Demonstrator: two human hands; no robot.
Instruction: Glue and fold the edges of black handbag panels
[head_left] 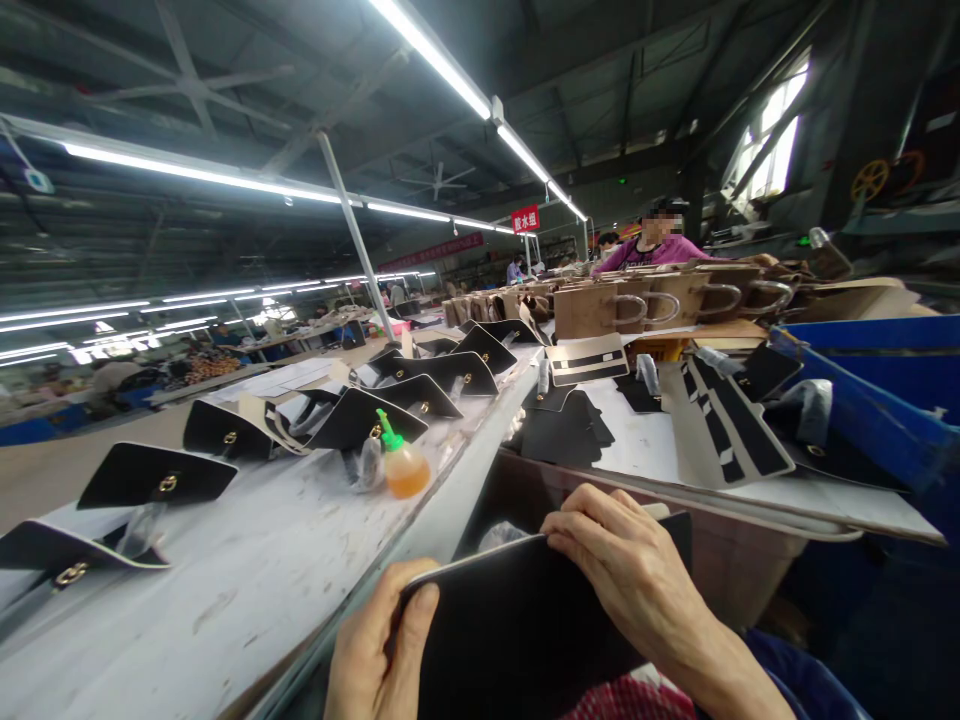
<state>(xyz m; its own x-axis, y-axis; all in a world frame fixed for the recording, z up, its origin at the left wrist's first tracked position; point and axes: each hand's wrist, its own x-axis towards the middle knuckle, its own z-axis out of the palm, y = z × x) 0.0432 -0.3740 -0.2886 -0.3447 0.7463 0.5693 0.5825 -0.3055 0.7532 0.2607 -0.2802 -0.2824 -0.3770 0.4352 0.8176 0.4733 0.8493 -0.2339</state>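
Note:
A flat black leather panel (517, 630) lies in front of me at the bottom of the view. My left hand (375, 655) grips its left edge, thumb on top. Its upper edge is pressed down by the fingers of my right hand (626, 575), which lies flat over it. Beyond the panel runs a long white belt (247, 570) carrying several black flap pieces with gold clasps (157, 478). A small squeeze bottle of orange liquid with a green nozzle (405, 465) stands on the belt, ahead of my left hand.
A side table (750, 490) at the right holds black pieces and striped cut panels (731, 420). A blue bin (885, 390) sits at the far right. Tan bag bodies with handles (645, 300) are stacked farther back, where a person in a purple top (652, 248) works.

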